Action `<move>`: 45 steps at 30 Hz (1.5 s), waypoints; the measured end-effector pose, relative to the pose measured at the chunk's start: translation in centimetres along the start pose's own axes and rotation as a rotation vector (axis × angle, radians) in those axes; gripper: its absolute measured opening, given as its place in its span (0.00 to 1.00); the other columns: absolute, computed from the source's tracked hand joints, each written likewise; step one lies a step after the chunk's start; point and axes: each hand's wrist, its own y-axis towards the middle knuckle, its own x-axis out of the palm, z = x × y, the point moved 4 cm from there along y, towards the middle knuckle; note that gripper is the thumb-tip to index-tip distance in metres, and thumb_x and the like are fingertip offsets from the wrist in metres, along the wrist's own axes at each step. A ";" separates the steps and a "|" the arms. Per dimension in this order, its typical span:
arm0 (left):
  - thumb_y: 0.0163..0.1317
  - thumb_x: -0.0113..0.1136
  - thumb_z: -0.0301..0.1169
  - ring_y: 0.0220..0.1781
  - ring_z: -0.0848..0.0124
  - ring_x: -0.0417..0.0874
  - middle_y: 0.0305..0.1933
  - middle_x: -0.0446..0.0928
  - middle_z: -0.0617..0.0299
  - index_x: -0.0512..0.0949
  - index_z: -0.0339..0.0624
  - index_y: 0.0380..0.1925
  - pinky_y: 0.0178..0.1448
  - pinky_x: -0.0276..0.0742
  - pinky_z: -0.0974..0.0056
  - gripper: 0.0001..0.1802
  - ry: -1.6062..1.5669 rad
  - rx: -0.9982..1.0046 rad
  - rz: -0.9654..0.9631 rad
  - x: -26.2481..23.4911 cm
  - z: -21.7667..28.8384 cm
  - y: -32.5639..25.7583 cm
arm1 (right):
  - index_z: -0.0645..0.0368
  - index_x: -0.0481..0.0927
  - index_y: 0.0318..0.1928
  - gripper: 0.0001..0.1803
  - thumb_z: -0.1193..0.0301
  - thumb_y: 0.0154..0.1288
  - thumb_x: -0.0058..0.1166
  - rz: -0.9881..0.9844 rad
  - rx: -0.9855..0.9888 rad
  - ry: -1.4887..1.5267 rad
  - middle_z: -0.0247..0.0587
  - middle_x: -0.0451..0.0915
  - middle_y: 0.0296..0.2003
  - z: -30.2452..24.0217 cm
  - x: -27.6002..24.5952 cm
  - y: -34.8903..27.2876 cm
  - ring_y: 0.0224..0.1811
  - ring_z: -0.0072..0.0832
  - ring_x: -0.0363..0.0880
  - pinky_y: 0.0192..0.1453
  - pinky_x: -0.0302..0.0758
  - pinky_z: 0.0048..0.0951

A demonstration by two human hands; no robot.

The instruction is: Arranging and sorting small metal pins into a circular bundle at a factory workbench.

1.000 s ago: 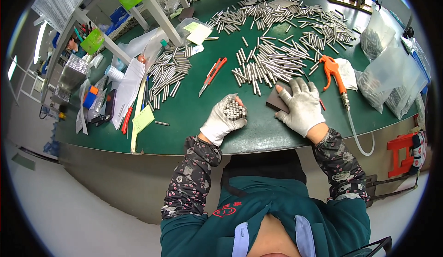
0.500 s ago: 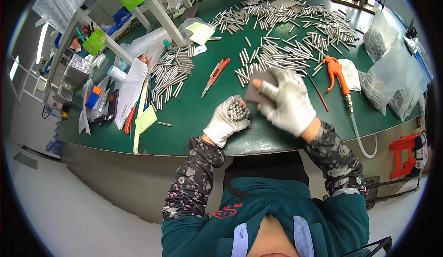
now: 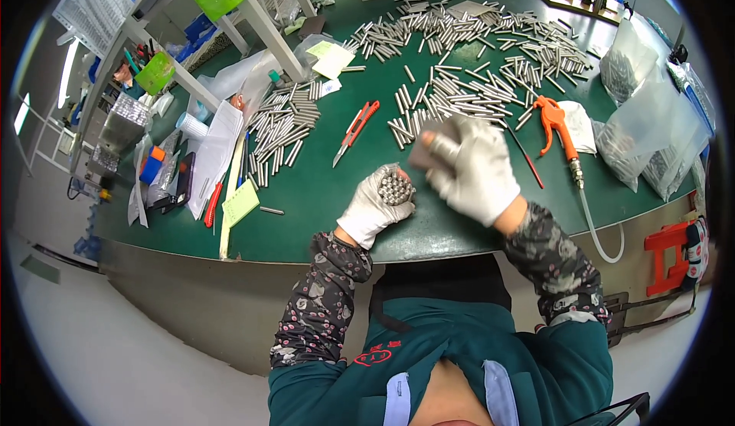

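Note:
My left hand (image 3: 374,206), in a white glove with bare fingertips showing, is wrapped round a bundle of metal pins (image 3: 395,189), their round ends facing up. Just right of it, my gloved right hand (image 3: 481,173) grips a flat grey-brown pad (image 3: 426,156) that looks like a sanding sponge. The pad hovers close beside the bundle, apart from the pin ends. Beyond my right hand spreads a large heap of loose metal pins (image 3: 467,93). A second pile of pins (image 3: 282,124) lies to the left, past a red utility knife (image 3: 357,133).
An orange air blow gun (image 3: 556,126) with a clear hose lies at right, by bags of parts (image 3: 619,158). A thin red-handled tool (image 3: 525,154) is nearer. At left stand papers (image 3: 214,146), a phone (image 3: 182,177), yellow notes (image 3: 240,202) and a white shelf frame (image 3: 273,37).
The pad in my right hand has tilted and shifted slightly, with a little blur. My left hand keeps its hold on the pins, almost unmoved.

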 end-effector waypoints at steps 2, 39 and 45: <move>0.38 0.64 0.17 0.33 0.80 0.72 0.29 0.71 0.70 0.70 0.41 0.33 0.41 0.71 0.74 0.20 -0.099 0.046 0.035 0.2 0.2 0.2 | 0.51 0.79 0.43 0.23 0.63 0.40 0.59 -0.203 -0.291 0.328 0.54 0.70 0.45 -3.1 -0.1 -1.7 0.46 0.46 0.69 0.50 0.65 0.41; 0.40 0.64 0.17 0.36 0.81 0.73 0.34 0.72 0.68 0.65 0.38 0.49 0.42 0.72 0.75 0.32 -0.132 0.002 0.024 -0.2 -1.1 -0.2 | 0.50 0.78 0.44 0.22 0.61 0.44 0.56 -0.059 -0.123 0.166 0.53 0.70 0.40 -3.2 0.4 -2.2 0.42 0.46 0.69 0.48 0.65 0.41; 0.40 0.64 0.16 0.37 0.80 0.74 0.35 0.72 0.67 0.65 0.39 0.49 0.43 0.73 0.75 0.32 0.006 0.042 -0.017 0.0 -0.4 -0.1 | 0.51 0.78 0.44 0.24 0.61 0.42 0.57 -0.102 -0.053 0.124 0.55 0.70 0.42 -2.0 0.2 -2.1 0.46 0.46 0.68 0.49 0.65 0.41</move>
